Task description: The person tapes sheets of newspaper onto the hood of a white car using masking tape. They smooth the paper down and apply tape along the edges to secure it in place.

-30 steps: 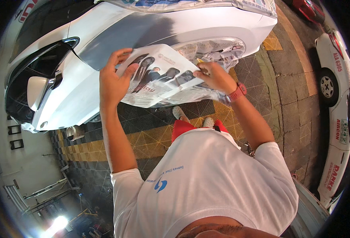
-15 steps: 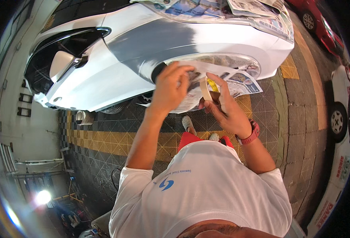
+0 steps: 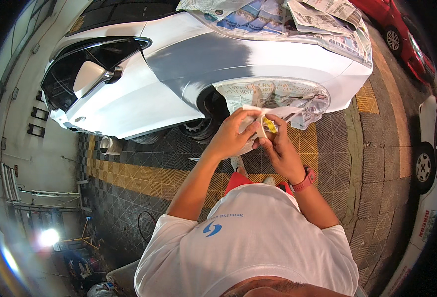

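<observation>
Between my hands is a roll of masking tape (image 3: 261, 129) with a yellow inner core. My right hand (image 3: 281, 151) is closed round it, fingers at its rim and thumb underneath. My left hand (image 3: 233, 134) is closed on the edge of a loose newspaper sheet (image 3: 274, 111), thumb and fingers pressed together close to the tape. Part of that sheet hangs behind my hands and is hidden by them. Just beyond, the wheel arch of a white car (image 3: 280, 58) is covered with newspaper (image 3: 298, 91). Grey primer (image 3: 198, 57) marks its front fender.
More newspaper (image 3: 258, 17) covers the car's front end. The dark wheel well (image 3: 213, 106) shows left of the masked area. A red car (image 3: 394, 29) and a white vehicle (image 3: 429, 123) stand to the right. A can (image 3: 111, 145) sits on the tiled floor (image 3: 129, 173).
My left hand has come down and across to the tape roll, and both hands are now close together. The loose sheet is drawn in toward me, uncovering the newspaper over the wheel arch.
</observation>
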`<state>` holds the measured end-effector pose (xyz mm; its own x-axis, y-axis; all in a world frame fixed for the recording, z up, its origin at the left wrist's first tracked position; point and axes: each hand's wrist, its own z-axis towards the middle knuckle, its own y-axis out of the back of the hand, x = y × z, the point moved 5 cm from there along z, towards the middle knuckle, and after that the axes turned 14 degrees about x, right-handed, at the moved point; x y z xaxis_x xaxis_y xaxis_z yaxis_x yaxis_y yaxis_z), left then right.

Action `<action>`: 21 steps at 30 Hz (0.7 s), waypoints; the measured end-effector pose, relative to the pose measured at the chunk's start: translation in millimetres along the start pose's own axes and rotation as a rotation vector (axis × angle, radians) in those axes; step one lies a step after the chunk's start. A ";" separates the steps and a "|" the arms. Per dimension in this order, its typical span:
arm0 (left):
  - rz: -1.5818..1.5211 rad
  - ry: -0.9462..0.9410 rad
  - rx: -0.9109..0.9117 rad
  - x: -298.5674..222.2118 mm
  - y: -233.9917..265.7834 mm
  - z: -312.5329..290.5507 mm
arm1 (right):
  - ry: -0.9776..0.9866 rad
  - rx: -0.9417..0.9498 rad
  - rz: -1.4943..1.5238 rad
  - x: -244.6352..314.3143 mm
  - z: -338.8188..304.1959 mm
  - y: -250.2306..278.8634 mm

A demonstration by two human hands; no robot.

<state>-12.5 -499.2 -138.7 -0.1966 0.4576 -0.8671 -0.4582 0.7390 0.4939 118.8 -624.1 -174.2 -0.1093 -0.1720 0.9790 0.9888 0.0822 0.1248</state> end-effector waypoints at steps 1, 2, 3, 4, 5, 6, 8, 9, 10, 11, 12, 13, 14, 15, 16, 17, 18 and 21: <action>-0.019 0.011 0.030 2.0 2.2 -0.9 | -0.016 0.023 -0.027 6.5 1.8 0.6; -0.039 0.022 0.059 4.4 6.3 -2.2 | -0.033 0.046 -0.054 9.6 3.8 -0.3; -0.058 0.030 0.090 5.1 10.0 -2.3 | -0.022 0.060 -0.055 10.0 5.7 -1.5; -0.012 0.014 0.088 3.7 14.7 -2.9 | -0.010 0.074 -0.055 9.2 7.9 -3.2; 0.033 -0.001 0.085 2.4 19.1 -3.4 | 0.000 0.088 -0.056 9.3 10.2 -4.6; 0.078 -0.016 0.079 1.5 21.2 -4.0 | 0.013 0.100 -0.055 10.3 11.8 -5.4; 0.004 -0.016 0.069 10.6 23.7 -4.1 | 0.039 0.125 -0.051 12.7 15.8 -6.6; -0.053 0.000 0.084 17.2 23.2 -2.8 | 0.040 0.138 -0.064 13.4 15.9 -7.1; -0.110 0.017 0.100 23.1 24.0 -1.1 | 0.041 0.150 -0.076 15.2 17.7 -7.3; -0.138 0.011 0.129 26.9 27.6 0.2 | 0.042 0.162 -0.087 16.8 20.4 -7.8; -0.167 0.015 0.154 33.3 30.1 -0.3 | 0.052 0.164 -0.096 18.3 22.0 -7.3; -0.248 0.067 0.152 40.1 31.4 -2.8 | 0.056 0.167 -0.100 19.6 23.7 -8.4; -0.328 0.120 0.150 46.2 31.1 -5.8 | 0.061 0.169 -0.105 21.4 24.6 -10.0; -0.243 0.111 0.124 42.7 34.7 -6.4 | 0.079 0.131 -0.102 25.4 25.8 -9.7; -0.112 0.088 0.055 38.6 37.1 -7.1 | 0.037 0.108 -0.093 20.5 27.6 -9.2; 0.019 0.063 -0.014 33.9 37.9 -8.7 | -0.004 0.084 -0.084 12.5 30.1 -7.8; 0.152 0.039 -0.084 24.9 40.4 -10.6 | -0.044 0.061 -0.071 3.0 33.1 -4.4; 0.344 0.122 -0.160 -5.6 44.0 -16.0 | -0.113 0.057 -0.256 -31.7 46.7 9.6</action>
<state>-45.5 -477.2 -113.1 -0.4591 0.5959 -0.6589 -0.4750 0.4621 0.7489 127.0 -572.1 -196.5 -0.3685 -0.0838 0.9258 0.9206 0.1055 0.3760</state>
